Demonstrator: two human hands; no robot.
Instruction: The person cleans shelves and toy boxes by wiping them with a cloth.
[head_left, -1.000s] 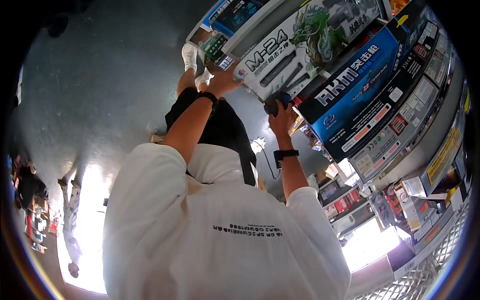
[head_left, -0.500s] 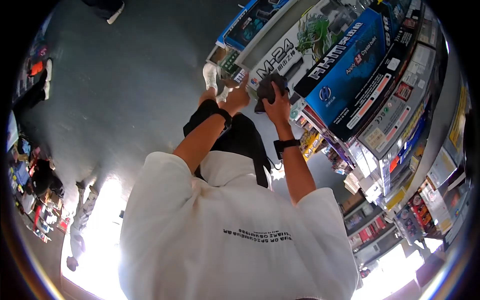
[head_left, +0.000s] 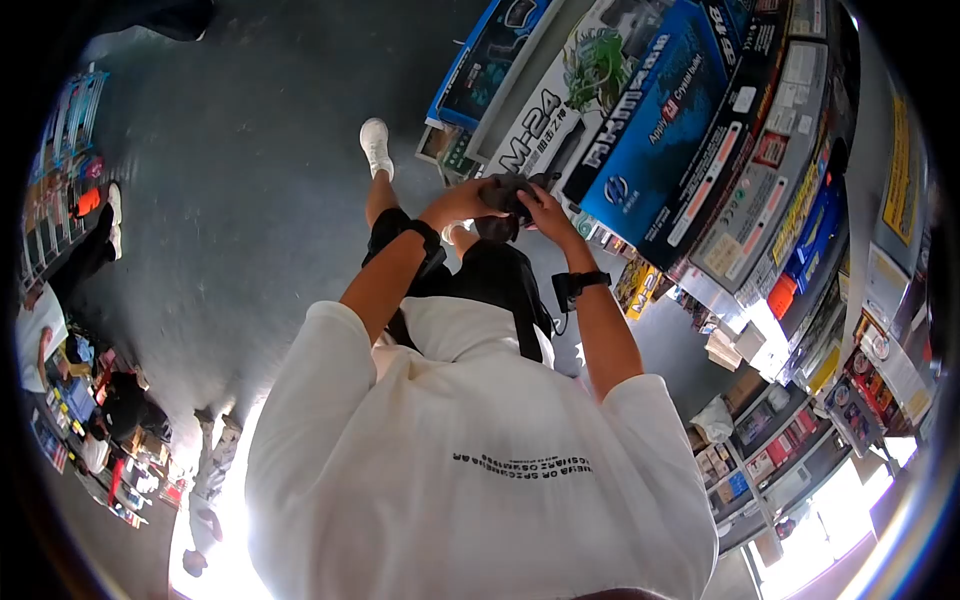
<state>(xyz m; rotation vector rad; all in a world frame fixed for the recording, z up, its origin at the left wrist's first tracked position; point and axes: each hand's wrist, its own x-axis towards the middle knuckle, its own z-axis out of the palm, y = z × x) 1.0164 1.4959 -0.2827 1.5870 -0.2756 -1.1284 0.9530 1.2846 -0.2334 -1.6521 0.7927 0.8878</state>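
1. We take the blue box (head_left: 665, 125) with the word "Crystal" on it as our landmark, and its lower corner bears a round logo.
2. On its left side we see the white box (head_left: 535, 130) marked "M-24"; on its right side there are grey boxes (head_left: 745, 215), set close together.
3. Left of the blue box spreads the floor (head_left: 250, 180), dark grey, smooth and a little shiny. Well apart, farther left, we see a person in a white top (head_left: 40, 335) near racks of goods.
4. To the lower right of the blue box, well apart, stands a shelf unit (head_left: 795, 450) with many small goods, and strong light comes beside it.
5. The dark cloth (head_left: 505, 190) is just left of the blue box's logo corner; whether they touch, we cannot tell.
6. This cloth is crumpled, so we find no clear front end or long axis. One fold drops from it toward our body, away from the blue box.
7. Our left hand (head_left: 463, 204) grips the cloth on the side farther from the blue box.
8. Our right hand (head_left: 549, 216), nearer this box, pinches the cloth's other side.
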